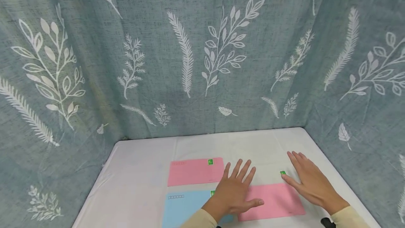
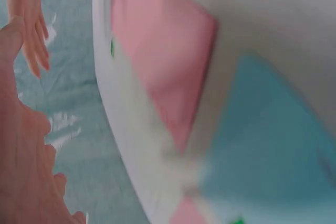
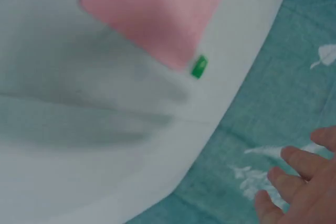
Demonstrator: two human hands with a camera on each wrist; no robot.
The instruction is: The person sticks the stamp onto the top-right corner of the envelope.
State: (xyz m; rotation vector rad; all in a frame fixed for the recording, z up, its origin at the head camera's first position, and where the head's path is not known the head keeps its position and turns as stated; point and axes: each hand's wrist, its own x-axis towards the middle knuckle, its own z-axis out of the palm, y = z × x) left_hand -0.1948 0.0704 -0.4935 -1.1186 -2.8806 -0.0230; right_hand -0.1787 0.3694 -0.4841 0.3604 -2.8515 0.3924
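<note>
My left hand (image 1: 232, 193), fingers spread and straight, hovers over the gap between a light blue envelope (image 1: 181, 208) and a pink envelope (image 1: 272, 201). Nothing is in it. To the right my right hand (image 1: 311, 180) is held out flat and empty above the same pink envelope's right end. Just beyond that envelope's far edge lies a small green stamp (image 3: 199, 66), its lower part overlapped by the right thumb in the head view. A second pink envelope (image 1: 194, 172) at the back left bears a green stamp (image 1: 210, 162). The blue envelope's stamp (image 1: 212, 193) is partly hidden by my left hand.
The envelopes lie on a white-covered table (image 1: 136, 182). Blue-green curtains (image 1: 196, 112) with white leaf prints stand behind it and along both sides. Pale sleeves (image 1: 200, 219) cover my forearms.
</note>
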